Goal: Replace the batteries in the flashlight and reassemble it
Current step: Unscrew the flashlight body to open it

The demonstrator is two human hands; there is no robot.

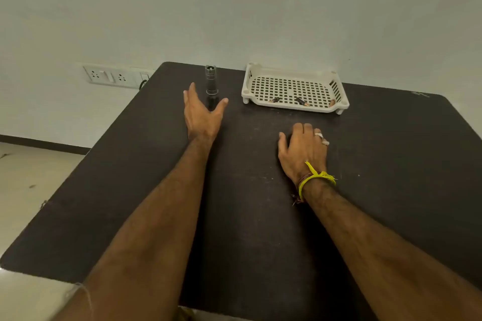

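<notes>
A dark metal flashlight (211, 84) stands upright near the far edge of the dark table (247, 216). My left hand (202, 114) is spread just in front of it, thumb and fingers on either side of its lower body, holding nothing. My right hand (302, 149) rests palm down on the table, fingers bent, with nothing visible in it. A cream perforated tray (292, 87) at the back right holds three small batteries: the left battery (274, 100), the middle battery (302, 101) and the right battery (332, 103), all along its near side.
A switch and socket panel (114, 76) is mounted on the wall left of the table, with a cable beside it. The wall runs right behind the table's far edge. Tiled floor (28, 182) shows to the left.
</notes>
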